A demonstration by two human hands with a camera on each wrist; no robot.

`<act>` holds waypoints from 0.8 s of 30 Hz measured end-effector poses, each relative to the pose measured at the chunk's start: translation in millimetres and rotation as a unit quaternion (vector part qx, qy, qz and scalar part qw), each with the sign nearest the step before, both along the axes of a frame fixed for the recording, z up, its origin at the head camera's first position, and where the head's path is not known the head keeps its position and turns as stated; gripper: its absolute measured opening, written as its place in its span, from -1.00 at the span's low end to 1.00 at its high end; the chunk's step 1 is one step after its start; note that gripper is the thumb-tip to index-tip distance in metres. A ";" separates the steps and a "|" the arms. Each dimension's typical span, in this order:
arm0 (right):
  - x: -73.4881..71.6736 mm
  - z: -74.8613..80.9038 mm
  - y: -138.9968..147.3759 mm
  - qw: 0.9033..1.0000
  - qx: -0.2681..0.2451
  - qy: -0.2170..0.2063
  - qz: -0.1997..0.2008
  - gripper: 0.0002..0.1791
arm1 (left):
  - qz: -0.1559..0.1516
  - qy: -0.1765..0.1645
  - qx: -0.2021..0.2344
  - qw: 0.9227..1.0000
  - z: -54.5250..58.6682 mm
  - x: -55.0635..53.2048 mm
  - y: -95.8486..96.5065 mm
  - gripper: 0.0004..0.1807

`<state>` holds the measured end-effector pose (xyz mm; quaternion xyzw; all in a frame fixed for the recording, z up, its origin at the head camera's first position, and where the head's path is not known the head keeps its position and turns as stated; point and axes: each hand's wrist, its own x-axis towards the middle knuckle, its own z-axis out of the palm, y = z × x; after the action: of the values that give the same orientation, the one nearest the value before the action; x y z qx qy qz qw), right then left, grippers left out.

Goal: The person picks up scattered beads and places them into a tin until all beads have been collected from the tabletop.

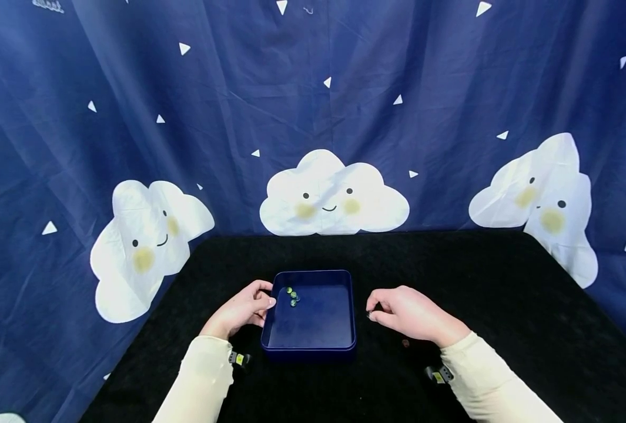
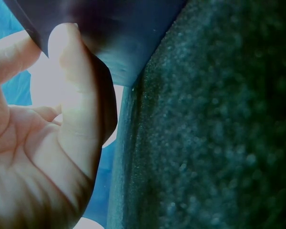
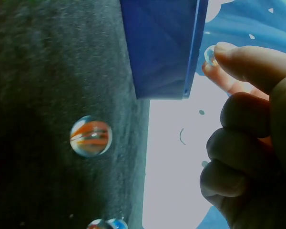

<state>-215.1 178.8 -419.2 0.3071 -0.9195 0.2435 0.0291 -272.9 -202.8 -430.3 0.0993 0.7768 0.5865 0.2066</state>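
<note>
Small clear glass marble [image 3: 209,55] pinched beside a square, dark blue, open-topped box [image 1: 313,349]

The box is set upright on a tabletop [image 1: 424,258] covered in black, fuzzy cloth. Its left wall is held at the rim by the left-hand grip [image 1: 243,308], narrowed so that thumb and fingers touch the wall. Inside the box, a small cluster of shiny green marbles [image 1: 294,295] is gathered toward the left wall, nearer the far corner.

To the right of the box, and apart from it, the clear marble is held above the tabletop by the right-hand grip [image 1: 415,314]. It is pinched between the tips of thumb and index finger; the other fingers are curled toward the palm.

Below the right-hand grip, a round clear glass marble with orange stripes [image 3: 91,136] is left lying on the cloth. More glass, in red and blue, is cut off by the lower edge of the right wrist view.

Both forearms are covered by cream-coloured sleeves [image 1: 201,373]. Behind the tabletop, a blue fabric curtain [image 1: 344,117] is printed with white triangles and smiling white clouds [image 1: 286,220].
</note>
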 end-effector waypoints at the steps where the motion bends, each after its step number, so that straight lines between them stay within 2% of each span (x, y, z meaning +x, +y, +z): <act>1: -0.8 0.9 -0.7 1.000 0.004 0.012 -0.001 -0.92 | 0.001 0.000 0.001 1.000 -3.0 -1.5 -0.7 -0.46; 5: -3.4 4.1 -4.2 0.999 0.010 0.043 -0.001 -0.91 | 0.007 0.006 0.001 1.000 -16.0 -7.9 -3.7 -0.45; 8: -4.1 5.3 -7.0 0.998 0.011 0.056 -0.001 -0.91 | 0.009 0.008 0.001 1.000 -20.8 -10.1 -4.8 -0.44; 24: -8.5 9.3 -28.4 0.998 0.017 0.053 0.002 -0.92 | 0.014 -0.002 0.001 1.000 -18.1 -10.3 -4.4 -0.44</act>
<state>-223.5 150.4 -409.9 0.3223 -0.9200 0.2111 0.0720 -283.3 -207.2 -448.3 0.0876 0.7770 0.5907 0.1993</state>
